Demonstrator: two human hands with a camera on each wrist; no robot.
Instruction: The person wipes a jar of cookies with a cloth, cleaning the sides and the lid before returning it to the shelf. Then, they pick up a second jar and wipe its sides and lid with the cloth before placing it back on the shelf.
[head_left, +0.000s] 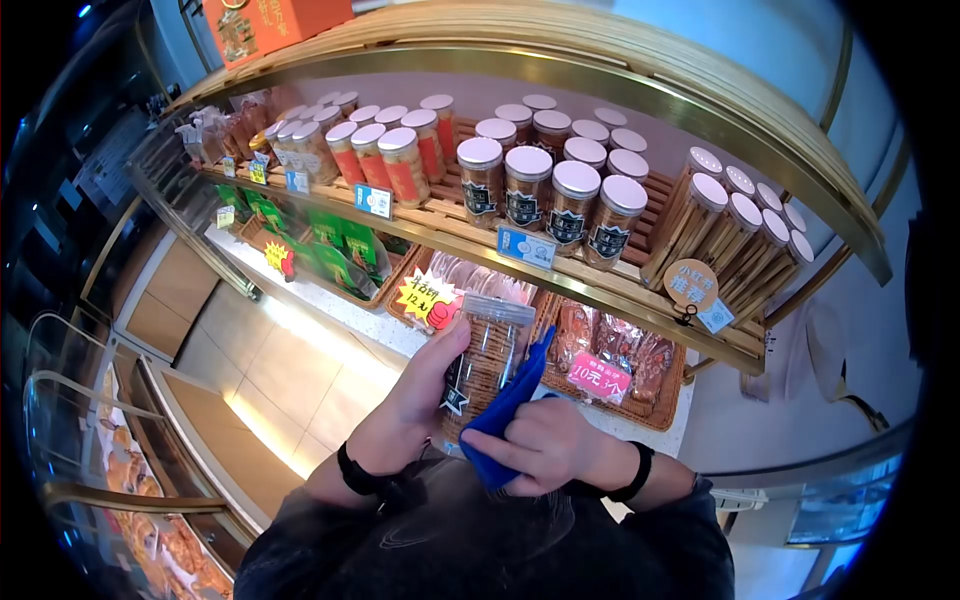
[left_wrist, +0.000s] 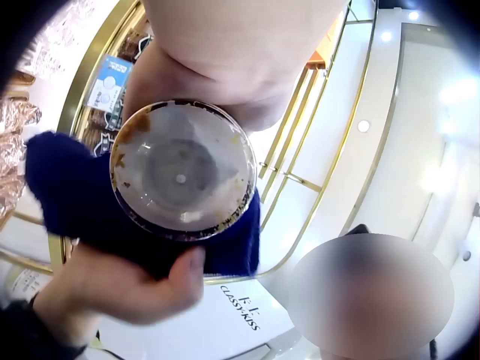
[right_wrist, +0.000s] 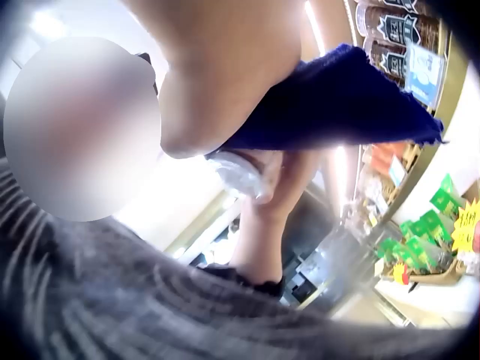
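My left hand (head_left: 405, 400) grips a clear jar (head_left: 485, 352) of stacked brown biscuits, tilted in front of my chest with its lid end up. A blue cloth (head_left: 505, 412) lies along the jar's right side. My right hand (head_left: 550, 442) holds the cloth against the jar, index finger stretched across it. In the left wrist view the jar's round base (left_wrist: 184, 169) faces the camera, marked with brown specks round its edge, and the cloth (left_wrist: 67, 180) hangs behind it. The right wrist view has the cloth (right_wrist: 337, 97) spreading out from under my right hand (right_wrist: 225, 67).
Ahead, a wooden shelf (head_left: 430, 213) carries rows of white-lidded jars (head_left: 525, 185) and price cards. Below it stand baskets of packaged goods, including a wicker basket (head_left: 655, 405) at right. A glass case of baked goods (head_left: 150, 530) is at lower left.
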